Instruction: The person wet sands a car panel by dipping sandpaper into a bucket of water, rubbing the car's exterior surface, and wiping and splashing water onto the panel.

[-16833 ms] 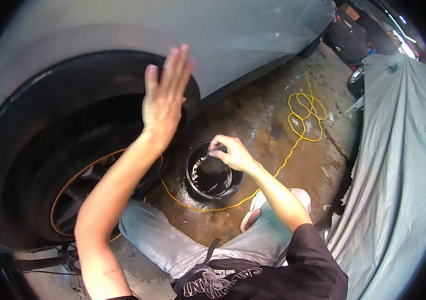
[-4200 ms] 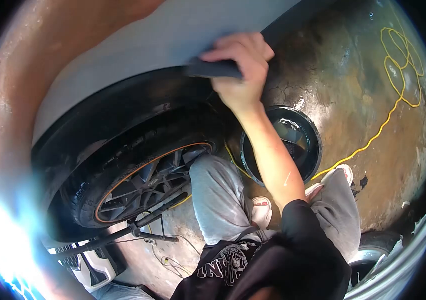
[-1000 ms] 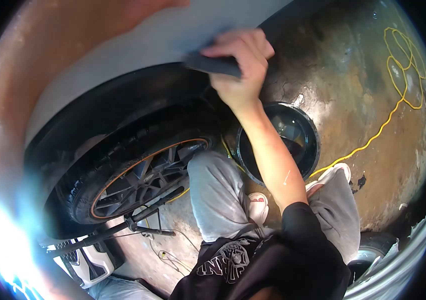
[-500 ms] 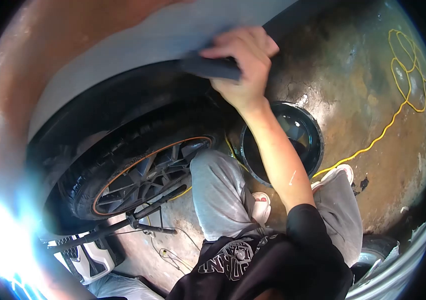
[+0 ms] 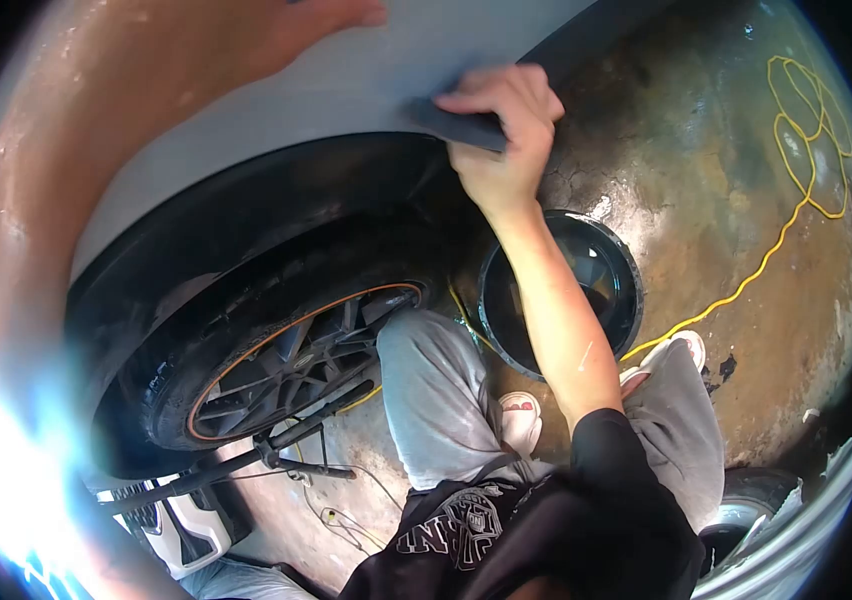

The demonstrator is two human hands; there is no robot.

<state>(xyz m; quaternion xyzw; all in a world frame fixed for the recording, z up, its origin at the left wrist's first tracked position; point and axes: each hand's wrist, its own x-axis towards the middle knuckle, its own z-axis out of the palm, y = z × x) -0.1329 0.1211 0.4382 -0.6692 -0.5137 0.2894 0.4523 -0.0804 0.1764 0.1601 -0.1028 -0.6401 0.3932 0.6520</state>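
Note:
My right hand [image 5: 511, 125] is closed round a dark flat pad, perhaps a sanding pad [image 5: 461, 125], and holds it against the smooth grey car body panel [image 5: 276, 95] just above the wheel arch. The pad is slightly blurred. At the top edge of the view, part of my left hand [image 5: 331, 15] lies on the same panel, a finger stretched out; most of that hand is out of frame. Below the panel sits the black arch trim [image 5: 276, 180], over a tyre and a dark spoked wheel [image 5: 306, 350] with an orange rim line.
A black bucket [image 5: 636, 300] stands on the wet, stained floor beside my right forearm. A yellow cord [image 5: 746, 285] runs across the floor to loose coils. A dark metal bar [image 5: 216, 475] lies beside the wheel. Another tyre [image 5: 756, 490] is at lower right.
My right hand and the pad have shifted a little right and down in the view. More of my left hand's finger shows at the top edge.

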